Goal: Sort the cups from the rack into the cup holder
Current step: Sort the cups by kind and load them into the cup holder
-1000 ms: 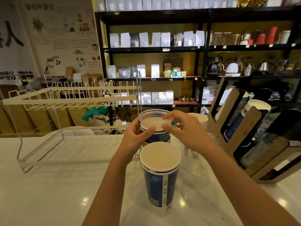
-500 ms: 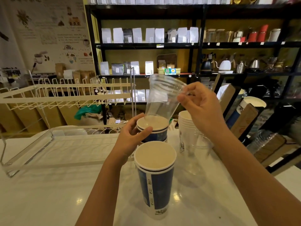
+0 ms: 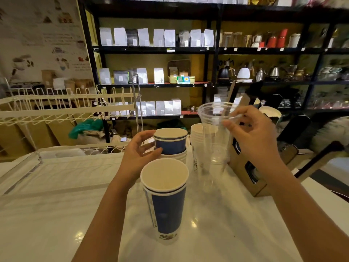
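Observation:
My right hand (image 3: 253, 133) pinches the rim of a clear plastic cup (image 3: 215, 129), held upright above another clear cup (image 3: 211, 173) standing on the counter. My left hand (image 3: 137, 156) curls beside the far stack of blue paper cups (image 3: 171, 144), fingers apart, touching its side at most. A nearer stack of blue paper cups (image 3: 164, 201) stands in front. A stack of white paper cups (image 3: 196, 140) sits behind the clear cups. The cardboard cup holder (image 3: 243, 167) stands at the right, with cups in its slots. The white wire rack (image 3: 62, 110) is at the left.
A clear tray (image 3: 62, 167) lies under the rack on the white counter (image 3: 47, 224). Black shelves (image 3: 154, 50) with bags, kettles and jars fill the background. Dark objects stand beyond the cup holder at the far right.
My right hand has carried the clear cup off the far blue stack, rightward and down, over the clear cup on the counter. My left hand has loosened from the blue stack.

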